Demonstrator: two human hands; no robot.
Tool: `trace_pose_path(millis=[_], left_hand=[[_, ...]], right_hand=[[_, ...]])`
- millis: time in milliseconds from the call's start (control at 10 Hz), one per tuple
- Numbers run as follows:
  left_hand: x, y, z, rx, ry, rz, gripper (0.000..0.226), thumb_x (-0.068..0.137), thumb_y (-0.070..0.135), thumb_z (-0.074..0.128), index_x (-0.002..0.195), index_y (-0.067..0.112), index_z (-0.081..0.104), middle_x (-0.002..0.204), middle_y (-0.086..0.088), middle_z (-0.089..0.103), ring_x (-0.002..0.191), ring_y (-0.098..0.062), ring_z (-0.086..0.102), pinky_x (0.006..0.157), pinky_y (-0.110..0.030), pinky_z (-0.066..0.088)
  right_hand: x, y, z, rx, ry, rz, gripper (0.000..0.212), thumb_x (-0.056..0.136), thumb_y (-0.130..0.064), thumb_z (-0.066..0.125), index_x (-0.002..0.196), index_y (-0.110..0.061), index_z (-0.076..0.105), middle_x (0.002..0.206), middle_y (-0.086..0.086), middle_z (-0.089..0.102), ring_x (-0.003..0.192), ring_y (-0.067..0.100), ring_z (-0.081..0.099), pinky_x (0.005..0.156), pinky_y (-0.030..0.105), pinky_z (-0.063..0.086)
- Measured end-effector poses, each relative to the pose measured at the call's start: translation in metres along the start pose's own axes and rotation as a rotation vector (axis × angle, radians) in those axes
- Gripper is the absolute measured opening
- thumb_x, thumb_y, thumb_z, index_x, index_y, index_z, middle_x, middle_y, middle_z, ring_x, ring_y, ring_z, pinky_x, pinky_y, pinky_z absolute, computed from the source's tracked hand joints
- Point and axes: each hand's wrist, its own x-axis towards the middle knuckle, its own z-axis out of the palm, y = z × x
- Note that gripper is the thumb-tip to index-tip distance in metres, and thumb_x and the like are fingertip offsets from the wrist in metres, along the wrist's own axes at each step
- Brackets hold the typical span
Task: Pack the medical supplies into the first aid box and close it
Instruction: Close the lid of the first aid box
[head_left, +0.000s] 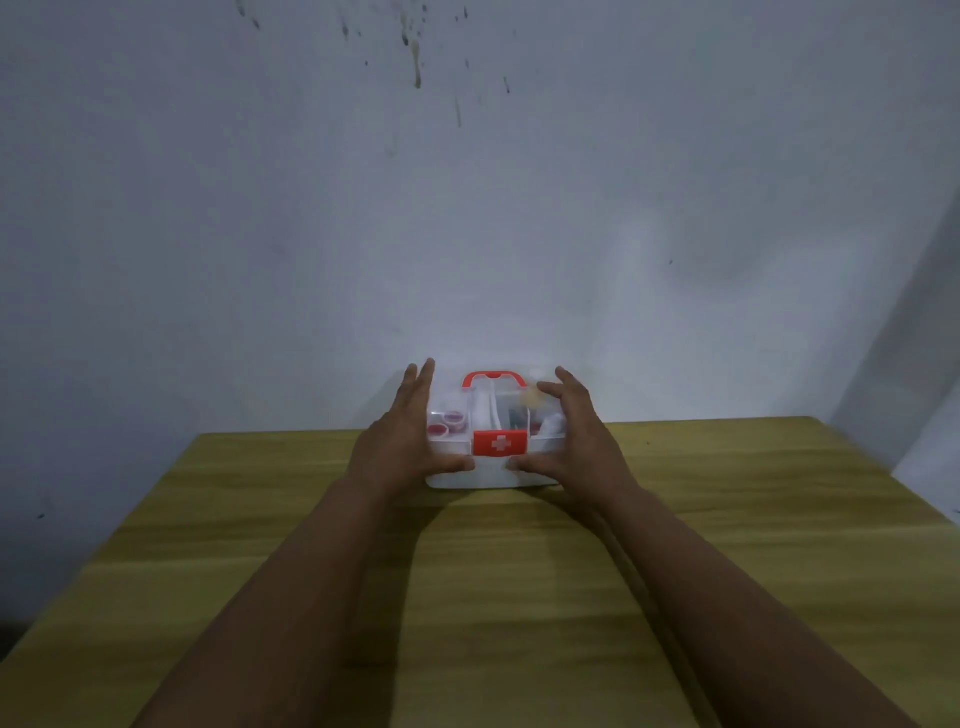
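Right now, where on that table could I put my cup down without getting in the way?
The wooden table is bare to the right of the right hand and to the left of the left hand. It is crowded only at the far middle, where both hands flank the first aid box.

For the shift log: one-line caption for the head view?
Both hands, left and right, flank the lidded first aid box on the wooden table.

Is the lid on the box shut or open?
Shut. The clear lid lies flat on the first aid box, red latch down in front.
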Motion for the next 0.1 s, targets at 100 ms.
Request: trace_pose_path(millis=[100], left_hand=[[-0.0279,0.0214,-0.0135,0.046,0.113,0.039,0.151,0.060,0.075,0.083,0.159,0.038,-0.024,0.171,0.002,-0.021,0.154,-0.029,0.025,0.101,-0.046,0.051]], right_hand=[[-0.0127,-0.0286,-0.0206,0.012,-0.002,0.008,0.126,0.054,-0.059,0.093,0.155,-0.037,0.021,0.168,-0.010,0.013,0.154,0.016,0.019,0.117,0.052,0.038]])
